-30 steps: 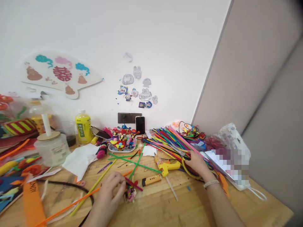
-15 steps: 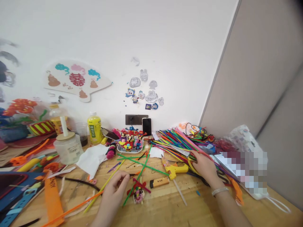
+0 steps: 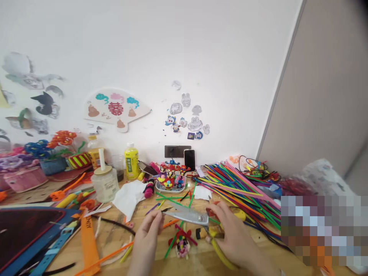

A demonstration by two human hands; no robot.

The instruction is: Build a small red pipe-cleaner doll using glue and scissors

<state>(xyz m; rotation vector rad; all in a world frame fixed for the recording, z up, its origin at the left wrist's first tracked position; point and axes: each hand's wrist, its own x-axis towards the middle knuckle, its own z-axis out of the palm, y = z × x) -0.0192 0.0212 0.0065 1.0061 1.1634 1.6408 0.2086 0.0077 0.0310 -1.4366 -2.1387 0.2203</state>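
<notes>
My right hand [image 3: 230, 234] grips a pair of scissors [image 3: 186, 215] by the handles, one loop yellow, the other reddish. Their silvery blades point left, with the tips near my left hand [image 3: 148, 226]. The left fingers are pinched on a thin dark piece [image 3: 166, 210], too small to name surely. Below the blades lies a small pipe-cleaner figure [image 3: 182, 247] with a red top and a pinkish face. Green pipe cleaners [image 3: 170, 247] pass beside and behind it. An orange and black lighter [image 3: 202, 232] is partly covered by the scissors.
A bundle of coloured pipe cleaners [image 3: 238, 184] lies at the right. Behind stand a tray [image 3: 171, 188] of small figures, a phone [image 3: 189, 160], a yellow bottle [image 3: 131, 161] and a glass jar [image 3: 105, 186]. White tissue [image 3: 129, 199] and an orange strip [image 3: 89, 245] lie at the left.
My right hand has lifted the scissors off the pipe-cleaner bundle and brought them left, close to my left hand. The left hand keeps its pinch. The view has turned slightly left.
</notes>
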